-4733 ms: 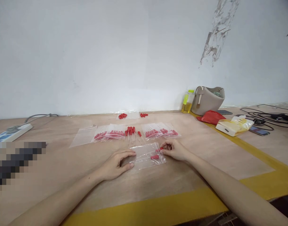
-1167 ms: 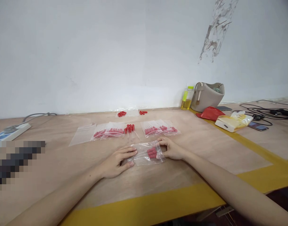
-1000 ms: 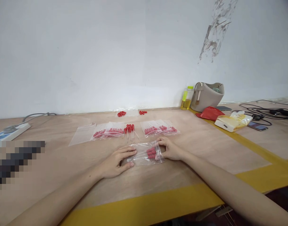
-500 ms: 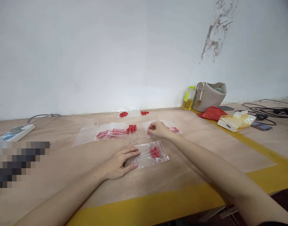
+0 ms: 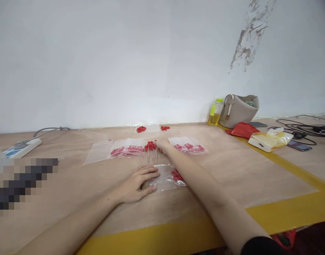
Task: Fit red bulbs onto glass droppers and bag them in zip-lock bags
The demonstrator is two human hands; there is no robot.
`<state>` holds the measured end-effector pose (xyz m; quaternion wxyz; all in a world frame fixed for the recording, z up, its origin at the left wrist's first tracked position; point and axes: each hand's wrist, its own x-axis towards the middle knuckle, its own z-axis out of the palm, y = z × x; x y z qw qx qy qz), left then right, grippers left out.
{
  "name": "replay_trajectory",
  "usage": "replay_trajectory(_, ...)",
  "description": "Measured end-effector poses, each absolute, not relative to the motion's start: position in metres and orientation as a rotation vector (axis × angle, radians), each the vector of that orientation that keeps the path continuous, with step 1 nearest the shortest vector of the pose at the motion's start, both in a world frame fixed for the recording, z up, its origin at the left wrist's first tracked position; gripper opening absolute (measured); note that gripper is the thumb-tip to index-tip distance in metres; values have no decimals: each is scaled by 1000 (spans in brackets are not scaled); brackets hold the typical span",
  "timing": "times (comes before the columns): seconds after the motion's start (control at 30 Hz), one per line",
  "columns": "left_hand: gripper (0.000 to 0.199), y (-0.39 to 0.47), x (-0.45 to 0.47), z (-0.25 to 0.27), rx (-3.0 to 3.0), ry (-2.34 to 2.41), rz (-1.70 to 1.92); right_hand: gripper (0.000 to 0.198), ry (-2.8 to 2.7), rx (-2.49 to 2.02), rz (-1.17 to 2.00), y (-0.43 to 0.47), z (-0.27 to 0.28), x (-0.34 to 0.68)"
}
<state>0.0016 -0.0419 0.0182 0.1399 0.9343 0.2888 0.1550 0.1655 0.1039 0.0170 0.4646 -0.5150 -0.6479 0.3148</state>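
Note:
My left hand point(image 5: 137, 184) lies flat on the table with its fingers spread. Its fingertips rest on the left end of a clear zip bag point(image 5: 163, 177). Red dropper bulbs point(image 5: 175, 174) show at the bag's right end, partly covered by my right forearm. Beyond it lies a bunch of droppers point(image 5: 151, 146) with red bulbs and thin pale stems. My right hand point(image 5: 163, 145) is at the right side of this bunch, fingers closed at a red bulb. The back of the hand hides part of the grip.
Bags with red-bulbed pieces lie left point(image 5: 127, 148) and right point(image 5: 190, 146) of the bunch. Loose red bulbs point(image 5: 141, 129) lie near the wall. A power strip point(image 5: 25, 148) is at left; a bottle point(image 5: 214, 112), grey bag point(image 5: 239, 111), red pouch point(image 5: 242, 130) and phone point(image 5: 299, 145) at right.
My right hand has moved left, from the right-hand bags to the bunch of droppers, and its forearm now crosses the front bag. My left hand stays on that bag.

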Motion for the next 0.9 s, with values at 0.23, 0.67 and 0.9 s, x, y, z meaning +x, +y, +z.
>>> replay_trajectory(0.23, 44, -41, 3, 19, 2707, 848, 425, 18, -1220, -1289, 804, 51, 41, 235)
replay_trajectory(0.67, 43, -39, 3, 17, 2707, 851, 446, 23, -805, -1124, 857, 2, -2, 310)
replay_trajectory(0.9, 44, -40, 4, 17, 2716, 863, 427, 28, -809, -1029, 1059, -14, -7, 296)
